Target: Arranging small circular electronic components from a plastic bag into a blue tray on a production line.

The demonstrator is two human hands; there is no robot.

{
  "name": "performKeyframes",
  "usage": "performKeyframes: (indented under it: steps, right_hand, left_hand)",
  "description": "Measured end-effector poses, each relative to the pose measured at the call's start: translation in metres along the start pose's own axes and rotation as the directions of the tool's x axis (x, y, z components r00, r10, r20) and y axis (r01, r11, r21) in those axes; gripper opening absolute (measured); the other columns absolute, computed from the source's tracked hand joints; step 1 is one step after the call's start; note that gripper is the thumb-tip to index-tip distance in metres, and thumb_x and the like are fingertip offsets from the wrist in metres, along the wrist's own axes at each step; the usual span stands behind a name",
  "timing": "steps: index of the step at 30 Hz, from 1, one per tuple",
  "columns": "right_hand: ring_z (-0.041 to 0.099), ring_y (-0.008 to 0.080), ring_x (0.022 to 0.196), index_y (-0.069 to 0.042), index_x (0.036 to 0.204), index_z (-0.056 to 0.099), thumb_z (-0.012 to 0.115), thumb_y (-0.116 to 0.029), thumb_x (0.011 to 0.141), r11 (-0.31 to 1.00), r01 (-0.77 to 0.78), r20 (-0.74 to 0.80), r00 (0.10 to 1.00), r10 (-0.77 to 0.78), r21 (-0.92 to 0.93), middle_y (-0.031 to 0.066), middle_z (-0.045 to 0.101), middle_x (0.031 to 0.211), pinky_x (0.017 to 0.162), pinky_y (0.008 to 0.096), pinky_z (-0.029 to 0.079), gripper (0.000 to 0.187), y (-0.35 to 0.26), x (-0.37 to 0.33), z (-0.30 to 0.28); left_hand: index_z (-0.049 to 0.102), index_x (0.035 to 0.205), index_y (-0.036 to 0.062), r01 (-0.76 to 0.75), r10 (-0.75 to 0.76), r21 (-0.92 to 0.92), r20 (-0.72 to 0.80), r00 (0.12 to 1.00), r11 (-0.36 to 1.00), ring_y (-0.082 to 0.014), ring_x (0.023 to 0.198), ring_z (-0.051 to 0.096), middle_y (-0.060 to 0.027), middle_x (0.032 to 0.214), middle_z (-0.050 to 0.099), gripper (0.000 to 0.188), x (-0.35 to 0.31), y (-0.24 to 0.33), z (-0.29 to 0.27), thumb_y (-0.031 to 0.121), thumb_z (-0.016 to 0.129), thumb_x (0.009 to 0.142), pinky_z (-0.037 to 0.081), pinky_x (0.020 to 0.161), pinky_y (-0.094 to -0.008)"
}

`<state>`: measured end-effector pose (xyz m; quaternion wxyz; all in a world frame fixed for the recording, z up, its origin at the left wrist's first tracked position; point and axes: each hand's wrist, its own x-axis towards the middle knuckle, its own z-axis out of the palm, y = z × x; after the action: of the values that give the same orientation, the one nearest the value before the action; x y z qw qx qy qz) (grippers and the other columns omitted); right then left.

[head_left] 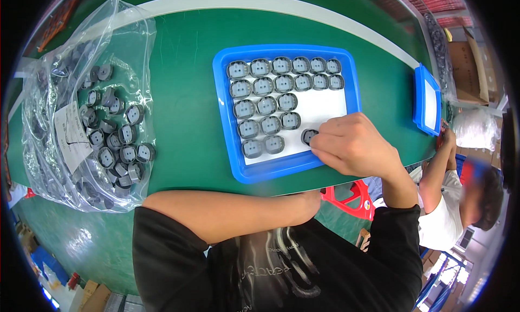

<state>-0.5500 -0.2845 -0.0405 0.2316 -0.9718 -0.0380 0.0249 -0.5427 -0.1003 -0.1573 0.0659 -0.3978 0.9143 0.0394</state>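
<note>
My right hand (352,144) is closed over the near right part of a blue tray (226,122), its thumb and fingers pinching a small dark-rimmed grey plastic part (309,137) just above the white tray bottom. Similar grey parts (262,86) stand in rows in the tray: two full rows at the far side, shorter rows nearer me on the left. My left forearm lies across in front of me along the table edge. At its end my left hand (310,205) is beside a red plastic frame (355,199); its fingers are hidden.
A clear plastic bag (138,46) of loose grey parts lies on the green table (187,95) at left, a white label (73,136) among them. Another blue tray (419,100) sits at the far right, near a co-worker (444,214). Behind stand cardboard boxes (468,68).
</note>
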Motion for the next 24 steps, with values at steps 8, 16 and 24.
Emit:
performKeyframes:
  steps: [8, 16, 24]
  right_hand:
    - [0.055, 0.0271, 0.061, -0.005, 0.082, 0.063, 0.07, -0.006, 0.08, 0.997, 0.061, 0.056, 0.996, -0.064, 0.05, 0.007, 0.045, 0.068, 0.053, 0.0403, 0.043, 0.007, 0.001, 0.014, 0.0]
    - [0.055, 0.0274, 0.06, -0.005, 0.085, 0.065, 0.07, -0.006, 0.078, 0.991, 0.08, 0.015, 0.997, -0.082, 0.106, 0.0076, 0.048, 0.07, 0.052, 0.0408, 0.044, 0.009, 0.002, 0.018, 0.007]
    - [0.055, 0.0262, 0.062, -0.005, 0.092, 0.067, 0.07, -0.004, 0.078, 0.983, 0.045, -0.04, 0.998, -0.038, 0.179, 0.0072, 0.053, 0.074, 0.056, 0.0373, 0.046, 0.014, 0.004, 0.016, 0.005]
  left_hand:
    - [0.079, 0.097, 0.0055, -0.123, 0.144, -0.115, 0.195, 0.97, 0.986, -0.0283, 0.098, 0.066, -0.0131, 0.105, 0.073, 0.035, 0.004, -0.006, -0.005, 0.027, 0.078, 0.069, 0.055, 0.079, -0.0454]
    - [0.079, 0.097, 0.0053, -0.122, -0.07, 0.32, 0.527, 0.847, 0.939, -0.0285, 0.097, 0.066, -0.0126, 0.104, 0.073, 0.035, 0.038, 0.042, -0.008, 0.027, 0.077, 0.07, 0.055, 0.079, -0.0456]
    - [0.079, 0.098, 0.0043, 0.078, -0.068, -0.15, 0.068, 0.995, 0.986, -0.0292, 0.096, 0.067, -0.0117, 0.102, 0.073, 0.035, -0.004, 0.005, 0.004, 0.028, 0.076, 0.072, 0.055, 0.079, -0.0463]
